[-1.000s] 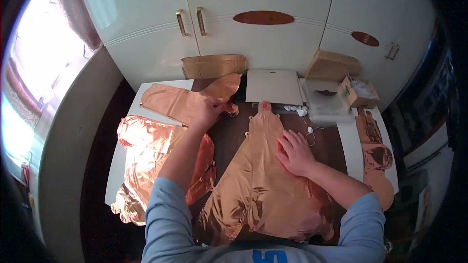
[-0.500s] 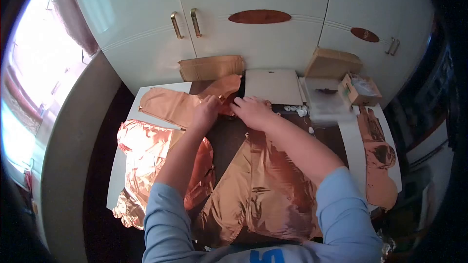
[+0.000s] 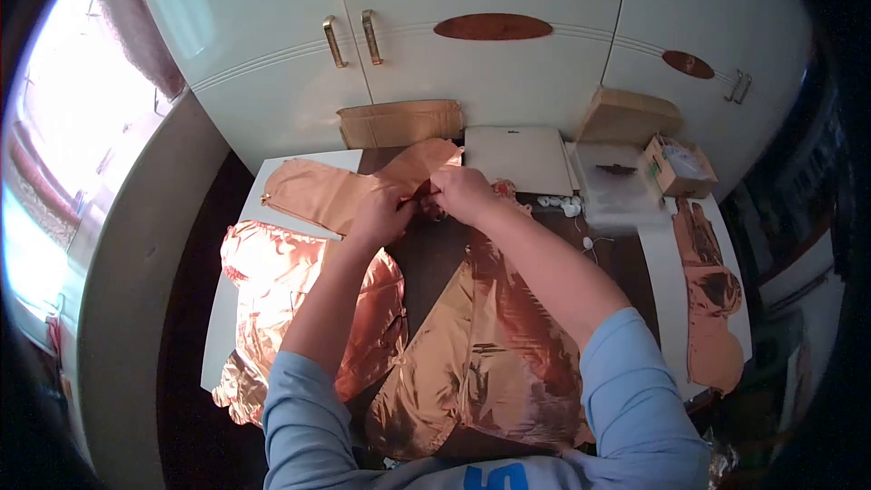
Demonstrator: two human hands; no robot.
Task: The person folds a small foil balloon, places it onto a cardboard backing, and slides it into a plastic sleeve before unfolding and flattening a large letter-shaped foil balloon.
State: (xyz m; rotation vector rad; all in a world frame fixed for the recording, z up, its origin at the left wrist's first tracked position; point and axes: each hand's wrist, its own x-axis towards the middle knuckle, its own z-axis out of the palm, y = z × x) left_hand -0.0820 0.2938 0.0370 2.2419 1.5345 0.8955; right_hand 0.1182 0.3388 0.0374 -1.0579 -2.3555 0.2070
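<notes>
"What fills the back?"

"Pale cabinets point(image 3: 490, 73), behind a brown table point(image 3: 433, 259) with white ends."

"And the foil piece point(image 3: 313, 191)?"

"Copper-coloured, lightly creased, rounded at its left end, lying at the table's back left. The left hand point(image 3: 376, 215) and right hand point(image 3: 463, 193) pinch its near edge, fingers closed."

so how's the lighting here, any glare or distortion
Head view: the window at left is blown out, and glare whitens parts of the crumpled foil; head view: the flat foil piece behind it looks duller; head view: lens distortion bows the table edges, and the corners go black.
</notes>
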